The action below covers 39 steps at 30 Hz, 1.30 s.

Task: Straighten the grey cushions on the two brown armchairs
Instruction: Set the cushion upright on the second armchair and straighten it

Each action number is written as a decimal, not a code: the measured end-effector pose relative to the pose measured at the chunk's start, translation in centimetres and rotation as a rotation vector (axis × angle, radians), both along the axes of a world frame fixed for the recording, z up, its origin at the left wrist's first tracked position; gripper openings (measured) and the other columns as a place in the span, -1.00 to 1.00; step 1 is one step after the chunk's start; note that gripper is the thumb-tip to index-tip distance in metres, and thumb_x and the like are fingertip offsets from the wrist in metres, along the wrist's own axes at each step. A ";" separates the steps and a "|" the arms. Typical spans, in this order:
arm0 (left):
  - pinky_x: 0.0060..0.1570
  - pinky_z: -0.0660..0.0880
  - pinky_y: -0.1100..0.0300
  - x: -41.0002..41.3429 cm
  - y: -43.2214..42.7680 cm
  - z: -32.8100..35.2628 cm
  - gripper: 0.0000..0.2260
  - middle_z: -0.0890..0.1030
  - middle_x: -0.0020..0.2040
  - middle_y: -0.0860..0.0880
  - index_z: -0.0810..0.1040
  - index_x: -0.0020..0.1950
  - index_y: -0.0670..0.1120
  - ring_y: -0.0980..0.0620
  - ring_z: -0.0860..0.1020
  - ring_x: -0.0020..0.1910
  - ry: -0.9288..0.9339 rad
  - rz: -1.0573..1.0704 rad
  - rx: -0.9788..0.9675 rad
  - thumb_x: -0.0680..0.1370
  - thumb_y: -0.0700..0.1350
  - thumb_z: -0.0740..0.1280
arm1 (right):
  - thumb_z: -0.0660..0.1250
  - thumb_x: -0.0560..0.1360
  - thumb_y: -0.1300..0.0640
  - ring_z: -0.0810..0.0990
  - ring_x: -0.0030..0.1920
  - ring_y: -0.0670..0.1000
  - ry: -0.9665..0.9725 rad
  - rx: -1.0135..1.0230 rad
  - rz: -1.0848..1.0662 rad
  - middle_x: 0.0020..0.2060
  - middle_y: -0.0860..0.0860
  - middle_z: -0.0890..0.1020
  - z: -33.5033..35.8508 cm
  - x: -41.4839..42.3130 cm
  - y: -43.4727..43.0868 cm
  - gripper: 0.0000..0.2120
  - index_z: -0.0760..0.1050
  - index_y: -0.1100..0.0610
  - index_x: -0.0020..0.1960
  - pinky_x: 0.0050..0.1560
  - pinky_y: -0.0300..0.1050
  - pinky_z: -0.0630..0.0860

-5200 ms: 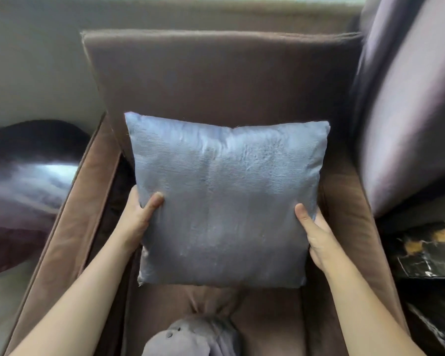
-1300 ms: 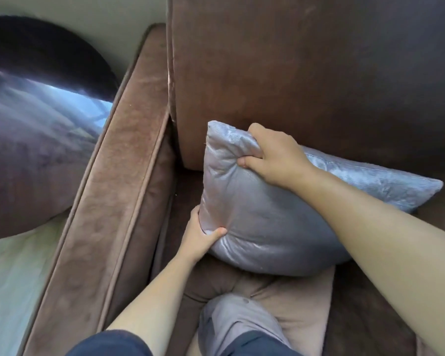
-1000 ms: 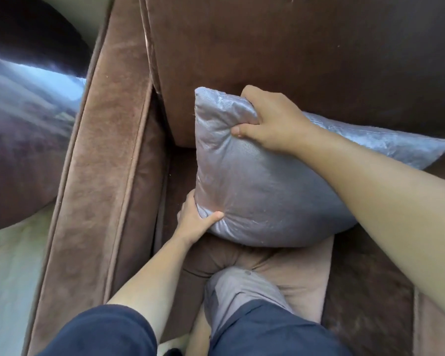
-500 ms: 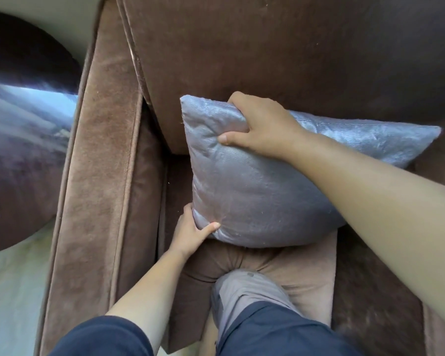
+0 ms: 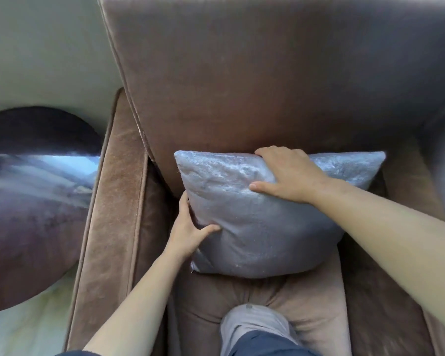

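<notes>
A shiny grey cushion [image 5: 262,227] stands upright on the seat of a brown armchair [image 5: 242,86], its top edge leaning against the backrest. My left hand [image 5: 190,227] grips the cushion's lower left edge, thumb on the front face. My right hand [image 5: 288,173] clasps the middle of its top edge, fingers over the back and thumb on the front. Only this one armchair is in view.
The chair's left armrest [image 5: 113,214] runs beside my left forearm. A dark glossy round table [image 5: 34,201] stands left of the chair by a pale wall. My knee [image 5: 257,330] presses on the seat's front. Pale floor shows at the bottom left.
The cushion has been turned square to the backrest and stands more upright, nearer the middle of the seat. My right hand slid from its top left corner to mid-edge. The view pulled back.
</notes>
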State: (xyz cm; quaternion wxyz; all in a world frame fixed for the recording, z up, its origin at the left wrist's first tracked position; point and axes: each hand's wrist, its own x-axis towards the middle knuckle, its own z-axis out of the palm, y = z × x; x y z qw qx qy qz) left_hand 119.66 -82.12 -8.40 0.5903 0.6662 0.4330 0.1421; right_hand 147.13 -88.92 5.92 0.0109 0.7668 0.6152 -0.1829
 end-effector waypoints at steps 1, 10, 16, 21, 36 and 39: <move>0.37 0.39 0.11 0.3 0.6 0.8 0.08 0.38 0.46 0.32 0.04 0.57 0.29 0.26 0.38 0.44 -0.013 0.007 0.012 0.24 0.22 0.65 | 0.14 0.36 -0.47 0.49 0.22 0.10 -0.006 -0.009 -0.016 0.22 -0.01 0.52 0.1 0.5 -0.4 -0.19 0.27 0.02 0.43 0.22 0.14 0.40; 0.21 0.33 0.34 5.6 7.5 10.3 0.10 0.47 0.26 0.07 0.10 0.56 0.02 0.15 0.45 0.24 0.107 0.017 0.316 0.20 0.19 0.65 | 0.23 0.35 -0.47 0.48 0.27 0.03 -0.003 -0.128 -0.105 0.23 -0.07 0.51 0.8 4.4 -2.7 -0.24 0.33 -0.02 0.39 0.41 0.20 0.23; 0.17 0.43 0.05 8.7 8.8 14.5 -0.36 0.56 0.16 0.04 0.51 0.34 0.01 -0.05 0.54 0.18 0.435 -0.679 0.906 0.37 0.31 0.46 | 0.24 0.34 -0.49 0.50 0.18 0.04 -0.023 -0.180 -0.080 0.13 -0.06 0.54 2.0 6.4 -3.6 -0.26 0.39 -0.01 0.31 0.25 0.13 0.37; 0.19 0.48 0.06 15.9 6.6 14.9 -0.17 0.54 0.24 0.00 0.28 0.49 0.03 -0.05 0.53 0.22 0.585 -1.004 0.780 0.35 0.38 0.43 | 0.27 0.33 -0.48 0.52 0.14 0.06 -0.041 -0.182 -0.105 0.10 -0.04 0.54 2.3 9.2 -5.5 -0.30 0.42 0.01 0.23 0.16 0.14 0.42; -0.18 0.52 0.06 33.6 -2.8 12.8 -0.41 0.62 -0.15 0.03 0.50 0.03 -0.05 0.05 0.59 -0.18 0.505 -0.997 0.631 0.26 0.33 0.54 | 0.54 0.39 -0.02 0.64 0.17 -0.01 1.109 0.436 -1.013 0.12 0.06 0.68 -6.6 14.0 -14.5 -0.56 0.53 0.07 0.19 0.31 -0.04 0.50; -0.26 0.48 0.12 34.4 -2.8 12.0 -0.48 0.60 -0.21 0.09 0.52 -0.04 -0.03 0.10 0.57 -0.22 0.485 -1.038 0.652 0.28 0.32 0.54 | 0.49 0.39 -0.15 0.63 0.18 -0.13 1.304 0.556 -1.119 0.14 -0.06 0.69 -10.0 11.2 -14.6 -0.53 0.52 -0.08 0.26 0.35 -0.10 0.47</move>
